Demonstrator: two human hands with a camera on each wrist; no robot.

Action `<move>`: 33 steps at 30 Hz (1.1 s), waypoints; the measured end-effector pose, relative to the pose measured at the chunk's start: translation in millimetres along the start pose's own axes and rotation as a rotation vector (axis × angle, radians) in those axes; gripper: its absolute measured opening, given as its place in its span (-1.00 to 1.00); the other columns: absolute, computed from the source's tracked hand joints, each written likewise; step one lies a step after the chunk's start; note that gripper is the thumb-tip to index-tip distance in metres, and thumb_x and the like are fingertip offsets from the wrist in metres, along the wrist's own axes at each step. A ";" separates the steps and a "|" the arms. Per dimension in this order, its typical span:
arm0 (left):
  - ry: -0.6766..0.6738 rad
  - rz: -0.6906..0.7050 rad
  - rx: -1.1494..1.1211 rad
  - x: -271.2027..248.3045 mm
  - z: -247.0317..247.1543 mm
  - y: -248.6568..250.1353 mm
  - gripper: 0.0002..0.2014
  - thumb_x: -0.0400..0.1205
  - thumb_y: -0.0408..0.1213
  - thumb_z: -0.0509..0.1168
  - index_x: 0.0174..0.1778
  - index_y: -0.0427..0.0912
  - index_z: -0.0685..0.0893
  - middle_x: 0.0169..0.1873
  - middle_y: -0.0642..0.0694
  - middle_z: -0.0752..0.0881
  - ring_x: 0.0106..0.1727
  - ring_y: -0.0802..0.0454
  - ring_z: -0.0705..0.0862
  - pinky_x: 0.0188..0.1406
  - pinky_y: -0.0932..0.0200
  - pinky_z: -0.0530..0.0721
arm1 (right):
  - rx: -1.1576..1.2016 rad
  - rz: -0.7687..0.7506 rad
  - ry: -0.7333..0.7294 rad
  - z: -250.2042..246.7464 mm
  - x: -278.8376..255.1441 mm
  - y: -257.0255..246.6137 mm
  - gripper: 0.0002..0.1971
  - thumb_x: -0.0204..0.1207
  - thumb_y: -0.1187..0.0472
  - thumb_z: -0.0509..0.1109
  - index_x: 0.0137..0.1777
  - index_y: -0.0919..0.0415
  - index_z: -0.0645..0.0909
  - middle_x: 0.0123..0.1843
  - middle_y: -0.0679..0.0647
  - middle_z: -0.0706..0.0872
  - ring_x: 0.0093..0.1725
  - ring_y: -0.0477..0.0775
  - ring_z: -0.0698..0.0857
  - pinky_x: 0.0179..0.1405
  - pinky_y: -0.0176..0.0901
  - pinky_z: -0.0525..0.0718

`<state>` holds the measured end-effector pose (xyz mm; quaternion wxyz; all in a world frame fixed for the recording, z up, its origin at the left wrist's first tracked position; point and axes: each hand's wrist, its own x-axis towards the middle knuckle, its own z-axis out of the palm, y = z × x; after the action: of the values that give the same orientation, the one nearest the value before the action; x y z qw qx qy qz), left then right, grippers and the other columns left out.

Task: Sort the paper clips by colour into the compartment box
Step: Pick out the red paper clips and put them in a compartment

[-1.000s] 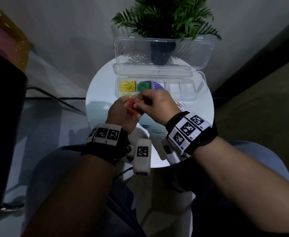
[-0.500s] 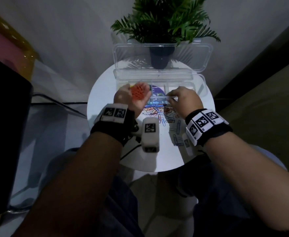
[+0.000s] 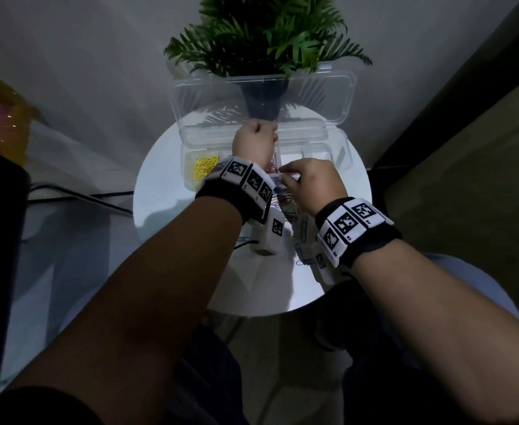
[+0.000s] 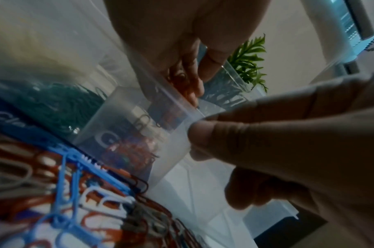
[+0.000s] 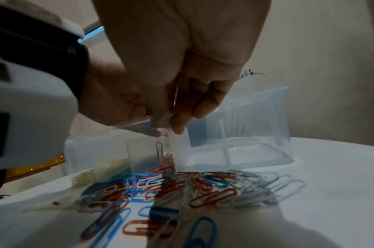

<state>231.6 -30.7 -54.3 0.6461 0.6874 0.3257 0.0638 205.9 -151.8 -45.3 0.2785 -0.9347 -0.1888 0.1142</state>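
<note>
we saw the clear plastic compartment box (image 3: 341, 148) open on the round white table (image 3: 160, 191). our left hand (image 3: 253, 142), fingers curled, seemingly held red clips (image 4: 179, 78) above it; our right hand (image 3: 311, 182) pinched its front rim. thin wire clips (image 5: 211, 196) lay loose beside it.

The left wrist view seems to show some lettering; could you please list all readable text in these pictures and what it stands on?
"Cl": white letters on the blue sheet beneath the compartment box; the rest is cut off.
"C": same sheet, seen through the box; what follows is blurred.
Small white print on that sheet's edge: too blurred to read.
Wristband markers: coded squares, with characters too small to read.
</note>
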 end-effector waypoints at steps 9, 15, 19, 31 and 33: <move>0.037 0.015 -0.143 -34.9 -63.4 19.6 -0.80 0.65 -0.27 0.21 0.06 -0.20 0.70 -0.14 -0.01 0.76 -0.17 0.16 0.70 -0.40 0.41 0.56 | -0.001 -0.113 0.157 -10.5 -9.3 -7.7 -0.79 0.51 0.16 0.34 0.10 0.15 0.68 0.09 0.12 0.61 -0.09 0.12 0.63 -0.13 -0.07 0.60; 0.014 -0.363 -0.491 -97.4 -121.2 -20.3 -0.81 0.66 -0.24 0.13 -0.18 -0.04 0.62 -0.32 0.09 0.77 -0.16 0.13 0.70 0.02 0.22 0.56 | -0.297 -0.075 -0.285 13.7 -25.7 -3.0 -0.59 0.52 0.23 0.26 0.38 0.04 0.51 0.32 0.13 0.54 0.30 0.22 0.53 0.20 -0.02 0.55; 0.011 -0.378 -0.389 -109.1 -119.8 -24.7 -0.86 0.65 -0.24 0.19 -0.11 -0.09 0.65 -0.15 0.00 0.75 -0.05 0.06 0.72 0.14 0.12 0.57 | -0.252 -0.087 -0.307 31.8 -32.1 -3.6 -0.57 0.57 0.23 0.19 0.45 0.02 0.45 0.45 0.13 0.44 0.37 0.24 0.49 0.30 0.01 0.55; -0.129 -0.479 -0.562 -96.8 -127.5 -32.3 -0.83 0.64 -0.21 0.18 -0.11 -0.10 0.68 -0.06 -0.03 0.73 -0.01 0.04 0.71 0.20 0.08 0.57 | -0.327 -0.166 -0.398 39.3 -28.1 -18.6 -0.52 0.50 0.30 0.29 0.44 0.07 0.46 0.50 0.10 0.42 0.37 0.29 0.48 0.36 0.02 0.50; -0.133 -0.493 -0.601 -92.6 -127.6 -33.0 -0.79 0.65 -0.19 0.12 -0.10 -0.12 0.66 -0.05 -0.04 0.73 0.00 0.03 0.70 0.24 0.05 0.54 | -0.356 -0.224 -0.441 41.9 -32.0 -19.4 -0.59 0.52 0.27 0.27 0.37 0.05 0.55 0.48 0.06 0.47 0.36 0.27 0.49 0.36 -0.01 0.48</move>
<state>82.4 26.7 -34.2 0.8340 0.3714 0.4054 -0.0454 158.0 -130.1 -65.2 0.0736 -0.8948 -0.3638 0.2482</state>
